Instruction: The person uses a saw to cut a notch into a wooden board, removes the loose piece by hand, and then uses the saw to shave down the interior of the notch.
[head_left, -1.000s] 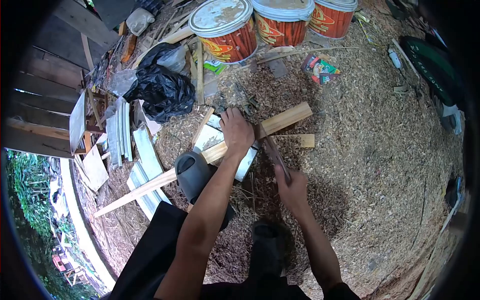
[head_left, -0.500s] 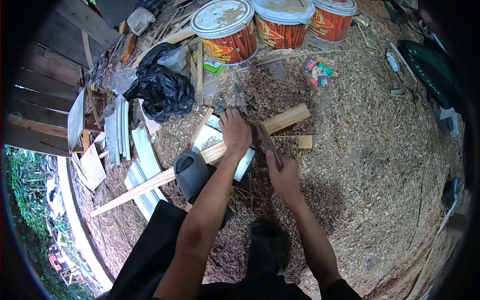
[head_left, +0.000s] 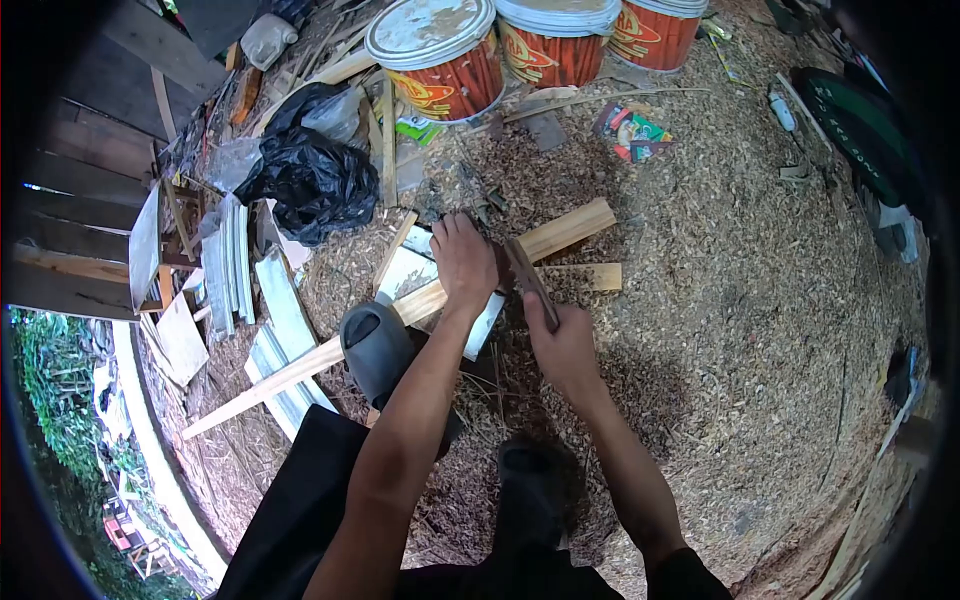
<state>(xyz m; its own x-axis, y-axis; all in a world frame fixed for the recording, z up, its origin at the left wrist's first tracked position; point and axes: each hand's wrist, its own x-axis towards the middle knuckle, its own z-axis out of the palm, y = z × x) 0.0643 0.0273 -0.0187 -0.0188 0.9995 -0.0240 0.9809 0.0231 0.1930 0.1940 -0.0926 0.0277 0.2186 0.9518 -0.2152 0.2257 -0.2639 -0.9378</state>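
A long pale wooden slat (head_left: pixel 570 230) runs diagonally across the ground under my left hand (head_left: pixel 463 262), whose fingers curl over it near a white board (head_left: pixel 407 275). My right hand (head_left: pixel 562 350) is closed round the end of a long, flat dark-brown tool (head_left: pixel 528 272). The tool lies across the slat just right of my left hand; its exact kind is not clear. A dark reddish-brown part shows between it and my left hand. A grey slip-on shoe (head_left: pixel 376 348) on my left foot overlaps the slat. A shorter wooden piece (head_left: pixel 597 277) lies beneath the slat's right part.
Wood shavings (head_left: pixel 740 330) cover the ground. Lidded red buckets (head_left: pixel 440 85) stand at the back, with a black plastic bag (head_left: pixel 315 180) to their left. White strips and boards (head_left: pixel 285 295) lie at left. My other dark shoe (head_left: pixel 525 465) is below my hands.
The whole view has shifted slightly. The tool and my right hand have moved slightly down and left; my left hand keeps its place on the slat.
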